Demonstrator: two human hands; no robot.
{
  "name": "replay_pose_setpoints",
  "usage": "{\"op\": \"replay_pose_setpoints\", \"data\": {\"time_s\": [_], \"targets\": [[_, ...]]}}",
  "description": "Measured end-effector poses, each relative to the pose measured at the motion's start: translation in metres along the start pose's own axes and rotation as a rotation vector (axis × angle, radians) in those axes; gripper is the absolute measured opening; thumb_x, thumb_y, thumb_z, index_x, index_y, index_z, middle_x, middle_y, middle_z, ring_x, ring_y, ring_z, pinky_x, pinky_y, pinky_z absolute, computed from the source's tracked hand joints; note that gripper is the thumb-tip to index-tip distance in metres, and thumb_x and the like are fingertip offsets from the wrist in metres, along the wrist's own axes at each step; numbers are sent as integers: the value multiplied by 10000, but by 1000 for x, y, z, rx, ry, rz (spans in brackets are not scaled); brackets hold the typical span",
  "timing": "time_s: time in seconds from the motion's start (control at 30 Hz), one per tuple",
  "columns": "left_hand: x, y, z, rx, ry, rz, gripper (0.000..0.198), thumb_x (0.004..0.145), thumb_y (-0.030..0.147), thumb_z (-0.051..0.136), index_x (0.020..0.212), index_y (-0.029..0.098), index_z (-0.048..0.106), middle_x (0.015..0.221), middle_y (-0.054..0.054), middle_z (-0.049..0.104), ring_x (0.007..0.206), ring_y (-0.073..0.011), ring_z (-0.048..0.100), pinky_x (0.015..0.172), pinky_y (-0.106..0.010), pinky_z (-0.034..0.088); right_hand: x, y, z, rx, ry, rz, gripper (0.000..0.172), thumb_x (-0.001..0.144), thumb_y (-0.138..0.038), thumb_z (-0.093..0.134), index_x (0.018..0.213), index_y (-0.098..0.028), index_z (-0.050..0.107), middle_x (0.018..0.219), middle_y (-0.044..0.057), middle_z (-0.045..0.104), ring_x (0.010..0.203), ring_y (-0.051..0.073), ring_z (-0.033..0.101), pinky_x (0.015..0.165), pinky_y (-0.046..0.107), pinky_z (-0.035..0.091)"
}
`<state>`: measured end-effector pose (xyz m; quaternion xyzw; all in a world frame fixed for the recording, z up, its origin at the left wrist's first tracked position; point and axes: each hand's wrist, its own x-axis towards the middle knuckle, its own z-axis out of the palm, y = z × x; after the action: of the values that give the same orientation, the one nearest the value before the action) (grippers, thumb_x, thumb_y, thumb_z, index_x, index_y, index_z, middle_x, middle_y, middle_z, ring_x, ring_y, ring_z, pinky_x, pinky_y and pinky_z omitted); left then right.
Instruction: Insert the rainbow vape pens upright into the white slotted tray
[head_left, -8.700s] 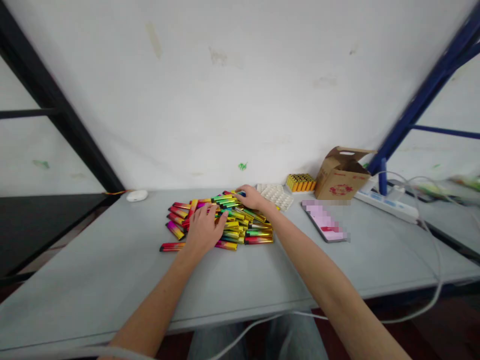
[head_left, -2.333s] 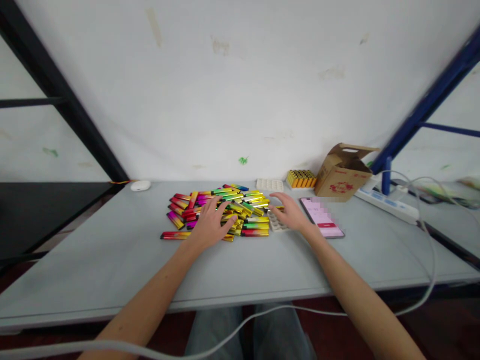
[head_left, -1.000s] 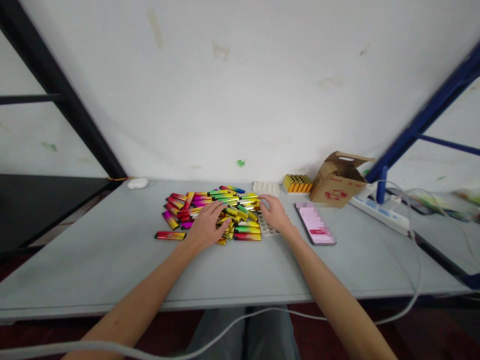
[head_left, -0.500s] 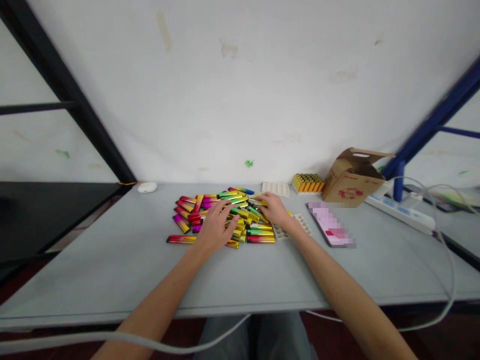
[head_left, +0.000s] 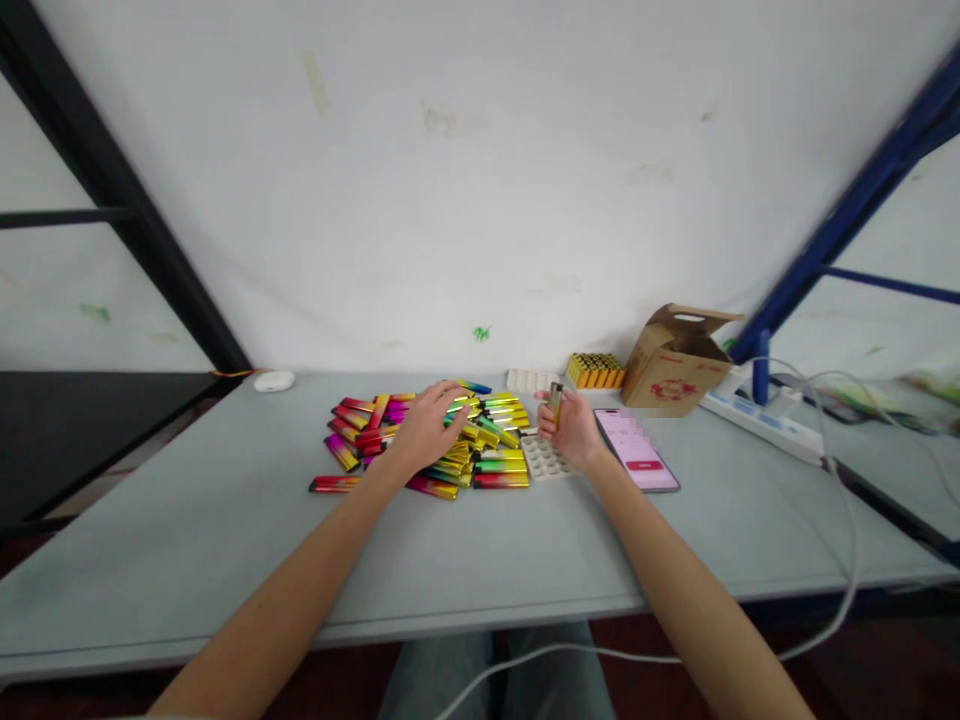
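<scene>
Grey table; right hand, fingers gripping lighter: likely light, stiff, slick, best held mid-body; left hand, fingers loosely spread over lighter pile

my table, lower half of frame | lighters, heaped, centre | trays, phone, carton, power strip, right | white case, left

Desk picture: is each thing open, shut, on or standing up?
Slim yellow piece: nearly upright, in right hand.
Slim shiny multicoloured pieces: heaped.
Brown cardboard box: open.
Pink-screened rectangular phone: on, flat.
Orange cylinders: standing together.
White oval plastic case: apparently shut.
Long white power strip: unclear if on.
</scene>
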<state>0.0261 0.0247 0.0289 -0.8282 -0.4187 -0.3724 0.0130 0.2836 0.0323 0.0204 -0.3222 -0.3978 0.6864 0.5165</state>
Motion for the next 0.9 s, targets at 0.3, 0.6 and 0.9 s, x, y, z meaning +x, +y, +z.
{"op": "replay_pose_setpoints", "data": {"time_s": [0.3,0.6,0.9], "targets": [[-18,14,-2,27,19,26,283,949,318,420,1072,176,633,1158,-116,624,1137,-246,561,1026,-460,449,-7,-7,13,246,-177,238,552,865,-648,344,537,-211,270,481,-86,161,419,76,100,362,171,157],[-17,13,2,15,24,42,276,962,307,405,1052,175,630,1148,-110,626,1126,-232,567,1023,-437,455,-4,-9,8,196,-114,218,503,844,-587,323,505,-228,229,445,-96,134,401,72,39,334,187,132],[-18,17,2,-4,38,57,268,954,294,417,1040,181,644,1134,-102,631,1111,-230,580,1008,-417,470,-4,-2,23,130,-3,209,433,855,-521,325,538,-234,262,453,-101,155,399,70,32,327,189,98]]}}
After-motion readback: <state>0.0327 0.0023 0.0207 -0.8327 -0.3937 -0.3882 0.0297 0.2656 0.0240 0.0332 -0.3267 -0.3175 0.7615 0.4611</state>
